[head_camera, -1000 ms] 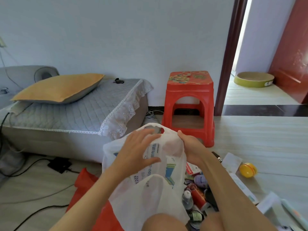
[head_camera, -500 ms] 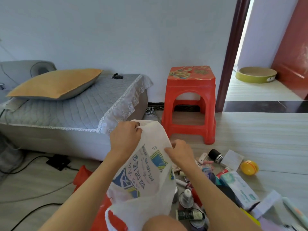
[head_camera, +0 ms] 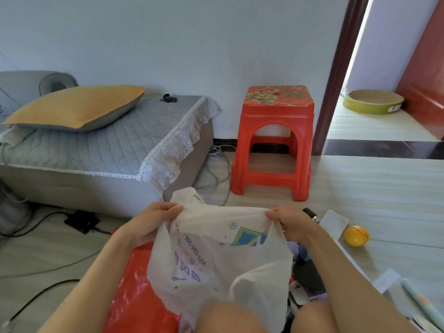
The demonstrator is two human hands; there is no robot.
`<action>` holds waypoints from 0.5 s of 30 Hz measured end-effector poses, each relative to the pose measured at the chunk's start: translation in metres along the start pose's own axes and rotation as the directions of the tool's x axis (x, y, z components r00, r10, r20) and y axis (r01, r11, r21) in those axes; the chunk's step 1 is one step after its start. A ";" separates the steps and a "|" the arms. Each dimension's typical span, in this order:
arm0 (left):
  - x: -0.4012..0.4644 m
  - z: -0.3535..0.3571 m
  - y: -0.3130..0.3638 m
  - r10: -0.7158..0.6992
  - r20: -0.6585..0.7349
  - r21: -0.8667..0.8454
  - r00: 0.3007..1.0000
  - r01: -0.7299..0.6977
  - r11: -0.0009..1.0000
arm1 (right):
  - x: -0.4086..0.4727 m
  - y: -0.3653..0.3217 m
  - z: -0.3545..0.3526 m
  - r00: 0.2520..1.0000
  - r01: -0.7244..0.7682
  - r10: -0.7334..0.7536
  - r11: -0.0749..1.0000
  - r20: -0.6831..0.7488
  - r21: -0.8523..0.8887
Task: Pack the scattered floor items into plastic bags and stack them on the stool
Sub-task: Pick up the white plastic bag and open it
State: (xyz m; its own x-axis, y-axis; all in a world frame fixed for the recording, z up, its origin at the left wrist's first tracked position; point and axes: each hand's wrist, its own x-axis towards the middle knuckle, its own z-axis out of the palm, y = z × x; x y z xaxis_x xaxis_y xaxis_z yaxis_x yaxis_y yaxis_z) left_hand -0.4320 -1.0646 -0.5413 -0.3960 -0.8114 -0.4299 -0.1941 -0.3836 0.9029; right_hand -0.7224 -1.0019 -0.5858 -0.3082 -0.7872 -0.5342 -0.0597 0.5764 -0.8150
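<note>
The left hand [head_camera: 153,221] and right hand [head_camera: 289,222] each pinch the rim of the white printed plastic bag [head_camera: 216,260], stretching it taut above the knees, over a red bag [head_camera: 134,292] on the floor. To open it well, part the two layers and keep the mouth wide beside the scattered items [head_camera: 305,272]; the red stool [head_camera: 276,140] stands bare beyond.

Pale wall [head_camera: 168,39], light plank floor [head_camera: 372,188], grey quilted sofa [head_camera: 96,145], sunlit doorway [head_camera: 374,68].
</note>
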 end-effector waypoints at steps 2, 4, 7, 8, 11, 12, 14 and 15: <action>0.005 -0.003 -0.007 0.004 -0.071 0.024 0.997 -0.002 1.000 | -0.003 -0.004 0.002 0.995 -0.050 0.034 0.984 0.091 0.171; 0.011 -0.005 -0.010 0.173 -0.273 0.416 0.946 -0.045 0.908 | -0.006 -0.012 0.006 0.994 -0.017 -0.006 0.978 0.111 0.207; 0.011 0.008 -0.011 0.669 -0.228 0.861 0.707 -0.175 0.478 | -0.012 -0.023 0.018 0.992 0.086 -0.094 0.991 0.079 0.098; 0.006 0.018 -0.009 0.763 -0.081 0.890 0.641 -0.297 0.345 | -0.014 -0.025 0.022 0.989 0.105 -0.111 0.992 0.097 0.066; -0.006 0.056 -0.014 0.681 0.362 0.834 0.636 -0.548 0.069 | -0.020 -0.028 0.030 0.976 0.165 -0.170 0.985 0.133 0.049; -0.006 0.067 -0.019 0.612 0.433 0.824 0.662 -0.566 0.029 | -0.021 -0.028 0.031 0.973 0.186 -0.195 0.979 0.125 0.080; 0.002 0.078 -0.032 0.549 0.446 0.831 0.707 -0.555 0.038 | -0.023 -0.029 0.030 0.967 0.217 -0.234 0.964 0.101 0.152; 0.005 0.081 -0.034 0.571 0.398 0.834 0.718 -0.542 0.100 | -0.023 -0.027 0.029 0.961 0.242 -0.259 0.956 0.096 0.165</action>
State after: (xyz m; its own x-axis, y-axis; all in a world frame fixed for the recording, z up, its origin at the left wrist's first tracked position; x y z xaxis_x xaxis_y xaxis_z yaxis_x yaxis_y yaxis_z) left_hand -0.4998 -1.0198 -0.5745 -0.7525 -0.6259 0.2047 -0.5533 0.7695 0.3189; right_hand -0.6861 -1.0059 -0.5577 -0.1891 -0.9272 -0.3235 0.0252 0.3247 -0.9455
